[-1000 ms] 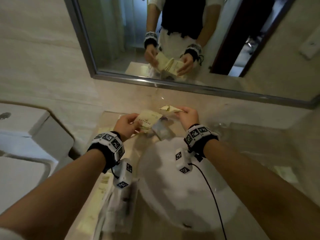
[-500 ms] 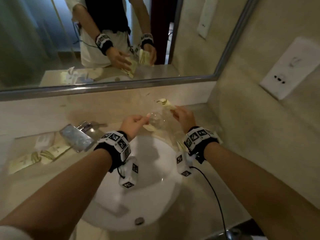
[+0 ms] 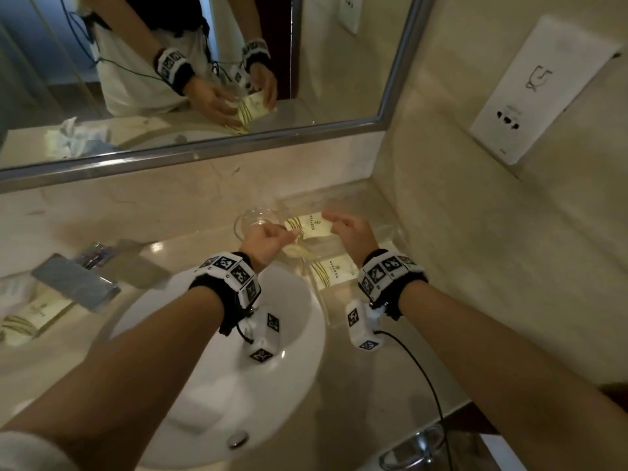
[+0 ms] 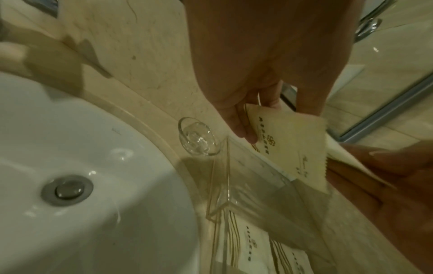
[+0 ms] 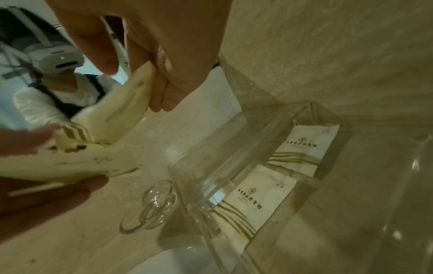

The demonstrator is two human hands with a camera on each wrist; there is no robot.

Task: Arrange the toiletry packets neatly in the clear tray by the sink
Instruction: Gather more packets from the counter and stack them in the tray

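Now, the white sink (image 3: 217,351) fills the near counter, the clear tray (image 5: 211,163) sits just to its right by the wall — 2 toiletry packets (image 5: 255,198) lie flat inside. Above the tray, left hand (image 3: 263,241) and right hand (image 3: 351,232) both pinch cream packets (image 3: 311,226) between them. A small glass dish (image 4: 199,139) stands beside the tray's corner.

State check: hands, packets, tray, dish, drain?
left hand: pinching held packets
right hand: pinching held packets
held packets: off the counter, above tray
clear tray: two packets flat inside
glass dish: upright, empty
sink drain: stopper down
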